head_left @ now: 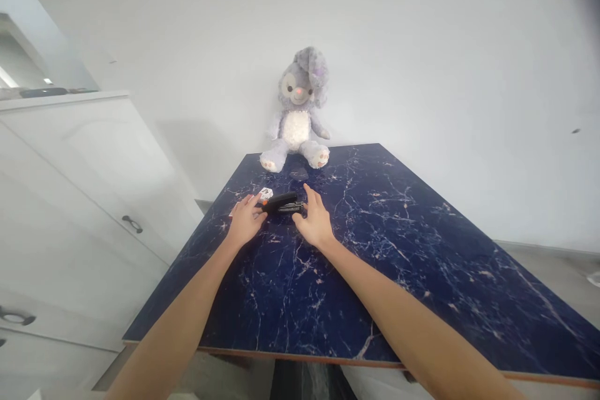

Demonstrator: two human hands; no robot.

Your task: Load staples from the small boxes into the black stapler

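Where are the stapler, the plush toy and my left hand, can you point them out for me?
Stapler [280,200]: head view, on its black upper arm.
Plush toy [297,129]: head view, on its white belly.
Left hand [244,222]: head view, on the back of the hand.

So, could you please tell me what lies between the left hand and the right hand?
A stapler lies between the left hand and the right hand, as the head view shows; how firmly either touches it is unclear.
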